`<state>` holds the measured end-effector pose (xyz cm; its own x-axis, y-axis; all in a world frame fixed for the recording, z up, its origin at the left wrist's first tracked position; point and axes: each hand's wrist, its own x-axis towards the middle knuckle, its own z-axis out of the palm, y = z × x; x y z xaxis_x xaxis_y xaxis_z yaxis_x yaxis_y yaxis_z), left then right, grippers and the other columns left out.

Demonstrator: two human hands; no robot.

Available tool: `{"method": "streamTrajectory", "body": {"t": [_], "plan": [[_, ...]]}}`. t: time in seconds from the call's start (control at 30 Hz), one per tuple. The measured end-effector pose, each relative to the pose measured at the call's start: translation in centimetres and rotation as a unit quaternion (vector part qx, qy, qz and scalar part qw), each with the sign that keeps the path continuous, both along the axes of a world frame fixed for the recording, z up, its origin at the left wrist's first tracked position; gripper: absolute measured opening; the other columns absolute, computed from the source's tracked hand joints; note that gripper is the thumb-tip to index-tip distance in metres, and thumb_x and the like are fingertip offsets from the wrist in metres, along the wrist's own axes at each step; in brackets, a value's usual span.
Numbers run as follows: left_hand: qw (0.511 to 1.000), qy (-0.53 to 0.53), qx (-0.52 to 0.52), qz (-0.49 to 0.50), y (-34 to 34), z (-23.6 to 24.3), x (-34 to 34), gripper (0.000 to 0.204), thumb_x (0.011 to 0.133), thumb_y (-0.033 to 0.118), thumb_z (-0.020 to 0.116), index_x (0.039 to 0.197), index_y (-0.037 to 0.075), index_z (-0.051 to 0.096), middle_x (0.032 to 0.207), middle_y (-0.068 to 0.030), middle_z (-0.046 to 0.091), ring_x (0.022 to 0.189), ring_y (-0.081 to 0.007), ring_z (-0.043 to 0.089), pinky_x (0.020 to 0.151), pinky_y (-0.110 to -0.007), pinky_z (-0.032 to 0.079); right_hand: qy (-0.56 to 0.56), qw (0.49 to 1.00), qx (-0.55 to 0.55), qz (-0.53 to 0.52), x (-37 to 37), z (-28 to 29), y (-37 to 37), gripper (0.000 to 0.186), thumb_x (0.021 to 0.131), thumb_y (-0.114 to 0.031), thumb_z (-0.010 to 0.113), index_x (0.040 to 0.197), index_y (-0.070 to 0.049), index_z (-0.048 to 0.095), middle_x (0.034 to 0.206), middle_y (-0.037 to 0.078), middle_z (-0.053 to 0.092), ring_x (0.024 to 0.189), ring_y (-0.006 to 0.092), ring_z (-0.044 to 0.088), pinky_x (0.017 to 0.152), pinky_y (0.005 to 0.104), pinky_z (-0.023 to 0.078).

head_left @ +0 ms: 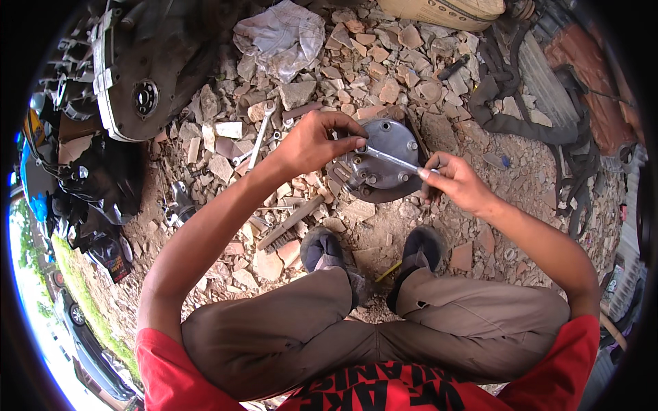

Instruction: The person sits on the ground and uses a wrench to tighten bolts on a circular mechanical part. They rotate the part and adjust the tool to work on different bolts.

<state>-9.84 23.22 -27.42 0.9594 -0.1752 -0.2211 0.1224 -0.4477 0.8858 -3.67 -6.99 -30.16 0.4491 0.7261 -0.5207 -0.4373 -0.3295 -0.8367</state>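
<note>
A round grey metal housing [392, 137] with several bolts and a small fitting lies on the rubble between my feet. A silver wrench [391, 159] crosses its top diagonally. My left hand [322, 140] pinches the wrench's upper-left end over a bolt near the housing's left side. My right hand [452, 179] grips the lower-right end at the housing's right edge, fingers curled around it.
Loose wrenches [262, 133], a wire brush [291, 225] and a metal part [181, 202] lie left of the housing. A large engine casing [127, 89] and black bags [92, 178] are farther left. A white rag [277, 38] lies ahead; dark rubber strips [507, 109] lie right.
</note>
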Motion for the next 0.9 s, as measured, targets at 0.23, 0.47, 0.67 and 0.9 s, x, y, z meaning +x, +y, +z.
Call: {"method": "streamTrajectory", "body": {"t": [0.23,0.47,0.67,0.9], "plan": [[0.998,-0.025,0.023,-0.057,0.4,-0.1,1.0,0.018,0.084,0.018,0.074,0.097,0.006,0.073,0.089,-0.0052,0.067,0.087,-0.0173,0.062,0.078,-0.032,0.050,-0.010,0.992,-0.101,0.072,-3.4,2.0,1.6,0.026,0.095,-0.025,0.063,0.091,-0.002,0.052,0.072,0.007,0.067,0.062,0.0108,0.063,0.052,0.0244,0.046],[0.999,-0.014,0.031,-0.031,0.7,-0.2,0.3,0.022,0.084,0.027,0.075,0.092,0.006,0.074,0.086,-0.0042,0.067,0.084,-0.0167,0.060,0.078,-0.033,0.048,-0.066,0.988,-0.132,0.045,2.9,2.9,1.3,0.024,0.092,-0.022,0.067,0.093,0.000,0.057,0.070,0.004,0.062,0.056,0.0084,0.056,0.048,0.0242,0.046],[0.999,0.017,0.028,0.000,0.4,-0.2,-0.5,0.024,0.083,0.028,0.076,0.086,0.005,0.072,0.080,-0.0025,0.064,0.082,-0.0148,0.059,0.074,-0.033,0.046,-0.168,0.984,-0.027,-0.045,9.2,2.4,5.5,0.025,0.093,-0.029,0.067,0.092,-0.005,0.063,0.075,-0.002,0.058,0.057,0.0066,0.052,0.053,0.0231,0.044],[0.984,0.080,-0.038,0.152,-1.0,-0.3,-2.7,0.028,0.079,0.029,0.081,0.089,0.003,0.073,0.077,-0.0027,0.068,0.072,-0.0107,0.058,0.070,-0.029,0.046,-0.116,0.990,0.067,-0.036,8.2,1.9,15.1,0.029,0.094,-0.034,0.064,0.088,-0.006,0.059,0.075,-0.002,0.056,0.060,0.0063,0.055,0.053,0.0214,0.045]]}}
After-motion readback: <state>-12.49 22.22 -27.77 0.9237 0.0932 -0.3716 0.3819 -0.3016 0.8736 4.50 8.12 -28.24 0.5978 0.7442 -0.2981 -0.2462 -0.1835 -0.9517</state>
